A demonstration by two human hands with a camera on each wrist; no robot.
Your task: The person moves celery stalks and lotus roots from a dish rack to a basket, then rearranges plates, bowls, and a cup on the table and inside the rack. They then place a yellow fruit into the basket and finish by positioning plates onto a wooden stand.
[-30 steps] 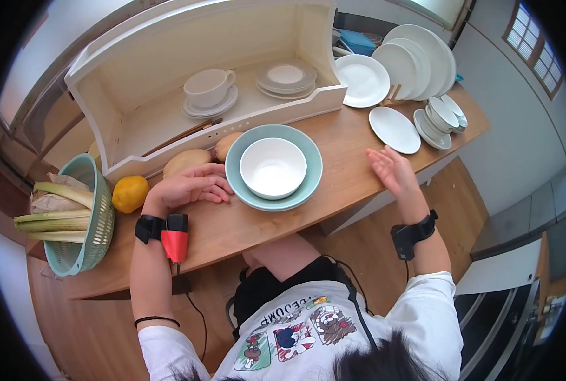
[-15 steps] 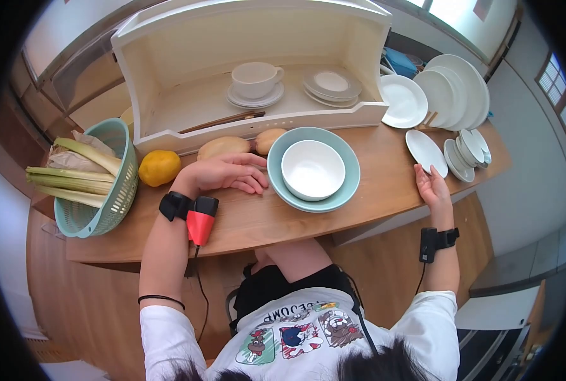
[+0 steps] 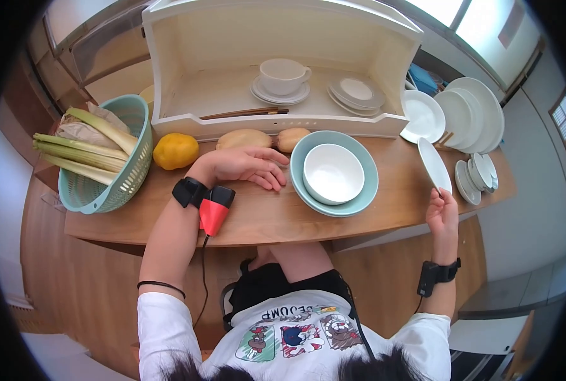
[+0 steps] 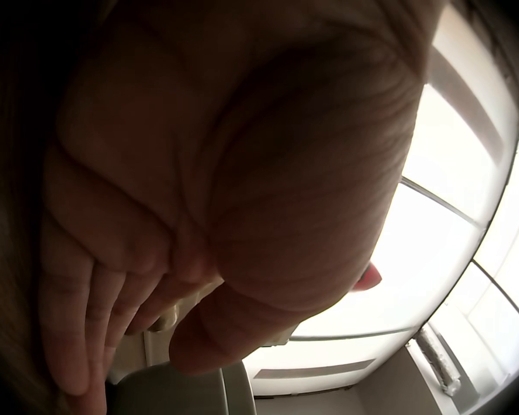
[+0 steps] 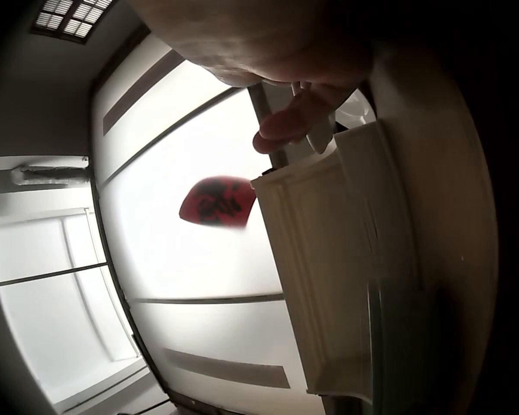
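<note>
My right hand point(image 3: 443, 213) pinches the near edge of a small white oval-looking plate point(image 3: 434, 166), which tilts up steeply at the right of the table. In the right wrist view, its thumb and fingers meet at the plate's edge. My left hand point(image 3: 248, 166) rests with relaxed fingers on the table, holding nothing. Its fingertips are close beside a light-blue bowl point(image 3: 370, 181). Inside that bowl sits a smaller white bowl point(image 3: 334, 173). The left wrist view shows the palm and loosely bent fingers, with the blue bowl's side beyond them.
A white shelf point(image 3: 188, 130) holds a cup point(image 3: 282, 76), saucers and chopsticks point(image 3: 245, 113). Two potato-like vegetables point(image 3: 243, 138) and a yellow pepper-like item point(image 3: 176, 151) lie before it. At left stands a green basket point(image 3: 144, 136) of leafy stalks. Racked plates point(image 3: 485, 117) and stacked cups point(image 3: 480, 171) stand right.
My right hand has reached the small plate, taken its near edge and tilted it up. My left hand stays beside the blue bowl. The head view has shifted.
</note>
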